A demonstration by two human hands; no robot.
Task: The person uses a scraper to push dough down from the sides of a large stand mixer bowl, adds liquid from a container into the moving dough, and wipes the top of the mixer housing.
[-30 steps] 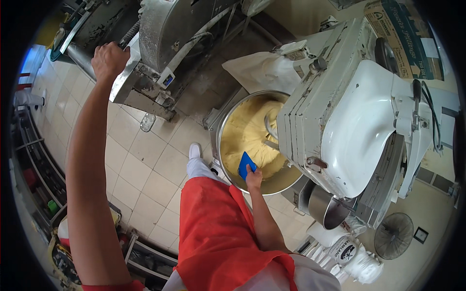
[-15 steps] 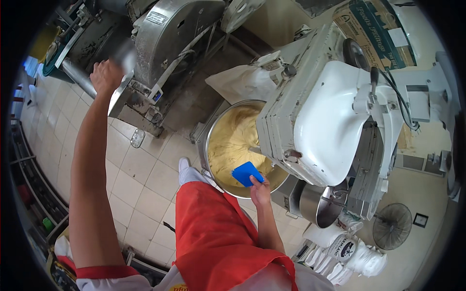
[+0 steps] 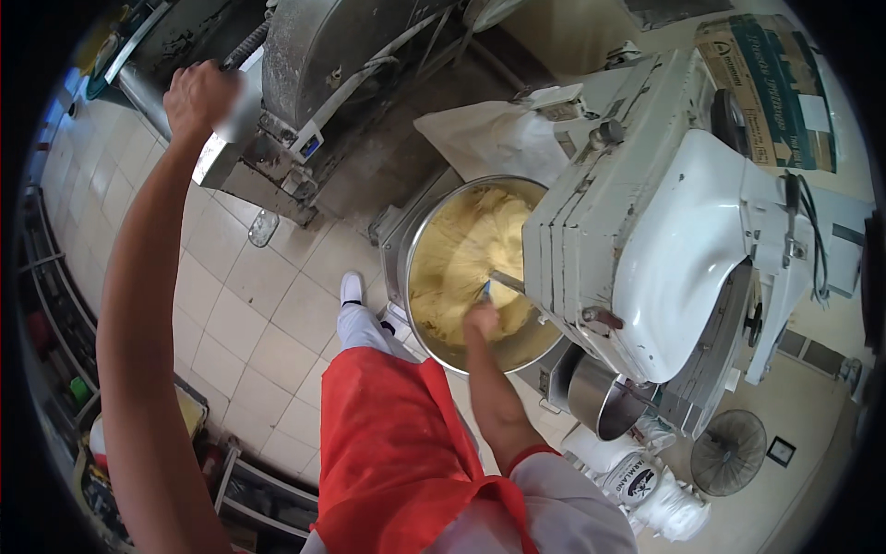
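Note:
My right hand (image 3: 482, 319) is closed around a blue plastic dough scraper (image 3: 486, 290), reaching down into a big steel mixing bowl (image 3: 412, 242). Little of the scraper shows; it is at the yellow dough (image 3: 452, 268) beside the metal bar (image 3: 507, 282) that comes down from the mixer (image 3: 577, 217). Far to the left, my left hand (image 3: 196, 100) is raised with curled fingers at the corner of a metal machine (image 3: 314, 60). A blurred greyish patch hides its fingertips, so what it grips is unclear.
A white curved guard (image 3: 678, 268) sits on the mixer. Below it hangs a smaller steel bowl (image 3: 595, 397). White sacks (image 3: 637, 485) and a round fan (image 3: 729, 452) stand at the lower right. A cardboard box (image 3: 771, 92) is at the upper right, shelving (image 3: 46, 305) at the left.
My right hand has gone from holding the scraper flat above the bowl's near rim to deeper inside, by the bar. My left hand remains at the machine's corner. The view has shifted.

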